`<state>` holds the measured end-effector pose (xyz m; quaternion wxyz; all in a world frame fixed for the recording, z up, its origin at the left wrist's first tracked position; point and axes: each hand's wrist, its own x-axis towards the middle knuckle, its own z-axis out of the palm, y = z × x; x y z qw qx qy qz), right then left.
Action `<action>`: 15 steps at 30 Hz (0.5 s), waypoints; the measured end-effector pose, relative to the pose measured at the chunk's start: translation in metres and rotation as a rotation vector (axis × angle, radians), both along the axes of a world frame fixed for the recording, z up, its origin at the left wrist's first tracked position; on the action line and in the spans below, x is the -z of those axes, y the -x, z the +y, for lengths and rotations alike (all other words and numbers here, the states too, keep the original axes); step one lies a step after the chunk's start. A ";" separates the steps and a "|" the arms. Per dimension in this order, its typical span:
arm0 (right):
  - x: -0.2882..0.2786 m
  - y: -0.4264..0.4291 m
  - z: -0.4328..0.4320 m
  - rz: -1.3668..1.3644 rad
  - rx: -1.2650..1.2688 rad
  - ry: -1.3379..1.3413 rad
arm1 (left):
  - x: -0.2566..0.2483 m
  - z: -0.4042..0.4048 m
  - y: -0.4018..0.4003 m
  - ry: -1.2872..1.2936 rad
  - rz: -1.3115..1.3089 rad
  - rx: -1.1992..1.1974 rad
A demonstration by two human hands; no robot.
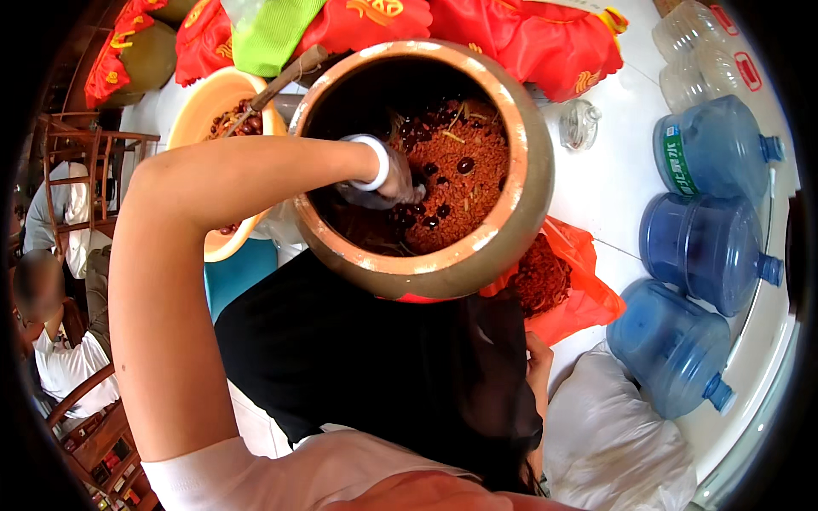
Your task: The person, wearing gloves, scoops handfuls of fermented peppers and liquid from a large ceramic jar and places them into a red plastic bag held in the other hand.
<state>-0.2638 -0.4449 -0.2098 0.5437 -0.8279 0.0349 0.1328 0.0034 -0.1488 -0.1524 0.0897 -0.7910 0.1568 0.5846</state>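
Observation:
My left hand (399, 182), in a clear plastic glove with a white bangle at the wrist, reaches into a wide-mouthed glazed crock (540, 160). Its fingers touch a coarse red-brown grain-like mash (470, 191) dotted with dark round fruits and pale strips; its grip is not clear. My right hand (540, 358) is low at the right, beside black fabric and partly hidden by it, with fingers bent. Near it a red plastic bag (588, 274) holds dark red shredded material. Left of the crock, an orange-yellow tub (185, 115) holds brown-red fruits and a wooden-handled tool (281, 80).
Blue water jugs (709, 150) lie along the right, near clear plastic bottles (696, 48) and a small glass jar (579, 124). Red cloth covers (524, 38) lie behind the crock. A stuffed white sack (613, 434) is lower right. A person (77, 377) and wooden chairs (96, 172) are at left.

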 end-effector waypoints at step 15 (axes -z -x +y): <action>0.004 -0.012 -0.008 0.012 0.002 -0.060 | 0.060 -0.036 0.059 0.268 0.098 -0.217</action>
